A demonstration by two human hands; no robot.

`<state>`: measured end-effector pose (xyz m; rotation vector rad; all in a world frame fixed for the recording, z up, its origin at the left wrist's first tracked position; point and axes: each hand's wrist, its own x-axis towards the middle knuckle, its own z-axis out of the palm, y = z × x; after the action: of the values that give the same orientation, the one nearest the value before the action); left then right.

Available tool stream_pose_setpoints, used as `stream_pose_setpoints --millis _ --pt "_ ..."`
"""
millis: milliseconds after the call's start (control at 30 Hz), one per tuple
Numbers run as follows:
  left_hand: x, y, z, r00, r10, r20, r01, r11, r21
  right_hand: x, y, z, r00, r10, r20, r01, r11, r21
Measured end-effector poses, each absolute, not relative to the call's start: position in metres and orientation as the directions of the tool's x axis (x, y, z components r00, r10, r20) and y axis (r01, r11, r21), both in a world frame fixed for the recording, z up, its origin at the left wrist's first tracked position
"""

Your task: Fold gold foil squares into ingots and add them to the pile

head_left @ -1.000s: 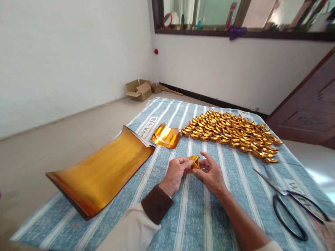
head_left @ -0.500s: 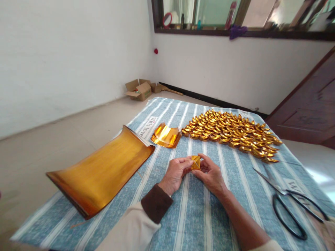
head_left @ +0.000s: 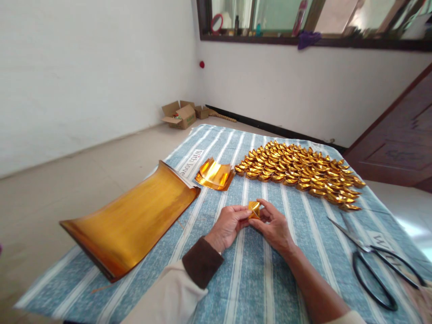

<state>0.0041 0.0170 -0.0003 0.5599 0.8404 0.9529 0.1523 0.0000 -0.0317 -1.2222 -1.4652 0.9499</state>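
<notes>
Nearby — "With love" cloth label (head_left: 193, 163)

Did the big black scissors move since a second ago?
No. The scissors lie in the same place on the striped cloth, beside the same printed label, right of the right hand. Only the camera shifted slightly.

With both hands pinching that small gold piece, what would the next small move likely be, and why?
Probably one more crease. The left hand and right hand both pinch the small folded gold paper above the striped cloth, and it looks less finished than the boat-shaped pieces in the gold pile.
</notes>
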Motion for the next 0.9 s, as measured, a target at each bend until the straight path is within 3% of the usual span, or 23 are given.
stream_pose_setpoints --millis 367,900 --pt "0.0013 0.0170 0.0009 0.363 0.851 -0.378 -0.472 0.518 0.713 0.1528 -0.0006 -0.0307 -0.028 0.979 0.203 0.247 0.204 -0.947" --pt "0.0029 0.0152 0.0018 0.406 0.860 -0.308 -0.394 0.469 0.791 0.1546 -0.0016 -0.0290 -0.030 0.977 0.213 0.320 0.211 -0.923"
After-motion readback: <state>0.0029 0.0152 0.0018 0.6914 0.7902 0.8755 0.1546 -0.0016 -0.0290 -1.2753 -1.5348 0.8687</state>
